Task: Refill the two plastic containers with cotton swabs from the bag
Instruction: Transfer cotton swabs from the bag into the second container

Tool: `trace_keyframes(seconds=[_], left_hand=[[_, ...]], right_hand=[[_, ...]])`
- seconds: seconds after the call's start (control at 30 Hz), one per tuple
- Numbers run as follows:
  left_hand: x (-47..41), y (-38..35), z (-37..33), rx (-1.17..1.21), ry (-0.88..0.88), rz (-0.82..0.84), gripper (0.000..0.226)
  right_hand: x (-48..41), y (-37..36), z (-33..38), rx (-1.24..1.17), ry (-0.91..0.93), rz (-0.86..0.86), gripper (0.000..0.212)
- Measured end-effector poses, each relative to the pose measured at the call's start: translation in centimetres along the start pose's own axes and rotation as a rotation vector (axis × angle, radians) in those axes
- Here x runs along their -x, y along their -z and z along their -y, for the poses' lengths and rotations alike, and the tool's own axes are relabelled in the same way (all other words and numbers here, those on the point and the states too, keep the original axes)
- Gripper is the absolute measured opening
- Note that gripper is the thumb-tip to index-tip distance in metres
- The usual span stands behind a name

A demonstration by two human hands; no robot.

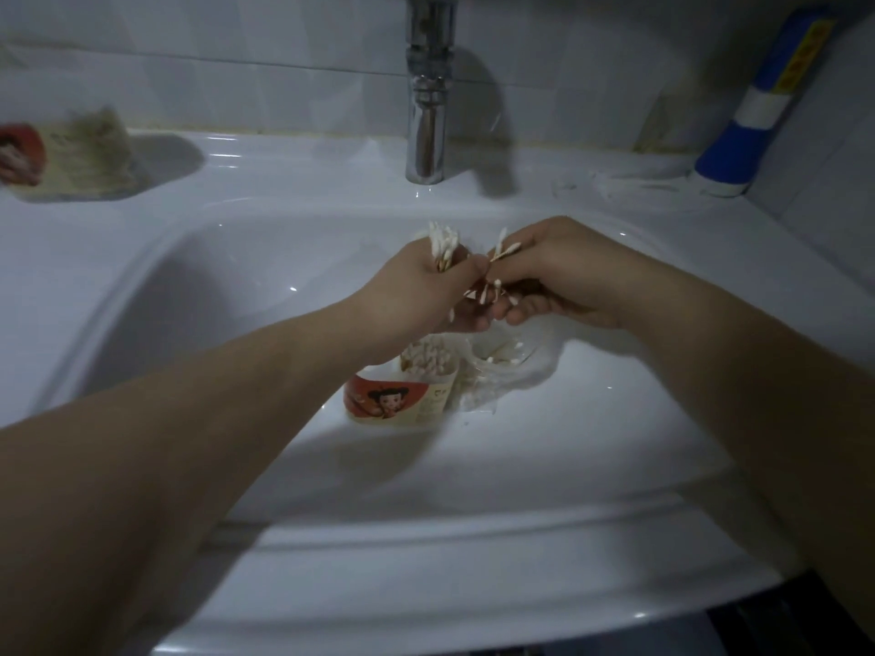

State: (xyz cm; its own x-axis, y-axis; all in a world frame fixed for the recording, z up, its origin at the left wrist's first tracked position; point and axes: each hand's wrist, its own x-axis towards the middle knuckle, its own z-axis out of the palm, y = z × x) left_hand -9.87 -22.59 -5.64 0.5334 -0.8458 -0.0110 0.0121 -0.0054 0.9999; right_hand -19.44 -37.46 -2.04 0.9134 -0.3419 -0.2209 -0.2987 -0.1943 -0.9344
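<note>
Sink (426, 561), white ceramic: front rim lowest in view, basin beyond it, both hands working above the basin.

Left hand (416, 291): fingers curled round a bundle (444, 242) of cotton swabs, gripped at the stems, white tips standing up out of the fist.

Right hand (563, 272): close beside the left, fingertips almost meeting it. Thumb and fingers pinch a few loose swabs (503, 247), which splay at odd angles (several more tips show in the gap between the two hands, and which hand holds them cannot be told).

Container (402, 397): clear plastic, red cartoon label, upright in the basin directly below the left hand. Packed with swabs, tips up.

Bag (506, 371): clear, crumpled, lying in the basin against the container's right side, under the right hand. A small remainder of swabs shows through it.

Second container (71, 156): on the sink's back left ledge, well apart from the hands. Red label, pale contents, too blurred to tell its posture or fill.

Tap (427, 111): chrome, at the back centre.

Bottle (755, 111): blue and white, leaning in the back right corner.
</note>
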Motion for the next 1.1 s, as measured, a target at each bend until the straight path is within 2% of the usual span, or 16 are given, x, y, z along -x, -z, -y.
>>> trace_keyframes(seconds=[0.13, 0.27, 0.37, 0.5, 0.7, 0.83, 1.0, 1.1], left_hand=[[0.0, -0.2, 0.4, -0.071, 0.045, -0.013, 0.020], [0.2, -0.2, 0.6, -0.010, 0.066, 0.024, 0.021], [0.2, -0.2, 0.5, 0.063, 0.107, 0.038, 0.020], [0.3, -0.3, 0.3, 0.002, 0.118, 0.020, 0.015], [0.3, -0.3, 0.2, -0.119, 0.099, 0.055, 0.021], [0.4, -0.3, 0.0, -0.129, 0.118, 0.077, 0.023], [0.2, 0.3, -0.2, -0.142, 0.150, 0.025, 0.022], [0.3, 0.3, -0.2, -0.106, 0.187, 0.016, 0.017]], right_hand=[[-0.2, -0.7, -0.1, -0.124, -0.047, 0.011, 0.015], [-0.4, -1.4, -0.5, -0.138, -0.039, -0.032, 0.027], [-0.6, -1.4, -0.5, -0.124, -0.020, -0.063, 0.023], [-0.8, -1.2, -0.6, -0.149, 0.004, -0.080, 0.019], [-0.6, -0.3, -0.5, 0.045, -0.010, -0.040, 0.018], [-0.7, -0.5, -0.6, -0.045, 0.030, -0.070, 0.013], [-0.9, 0.2, -0.6, -0.188, 0.074, -0.171, 0.003], [-1.1, 0.4, -1.0, -0.172, 0.095, -0.143, 0.010]])
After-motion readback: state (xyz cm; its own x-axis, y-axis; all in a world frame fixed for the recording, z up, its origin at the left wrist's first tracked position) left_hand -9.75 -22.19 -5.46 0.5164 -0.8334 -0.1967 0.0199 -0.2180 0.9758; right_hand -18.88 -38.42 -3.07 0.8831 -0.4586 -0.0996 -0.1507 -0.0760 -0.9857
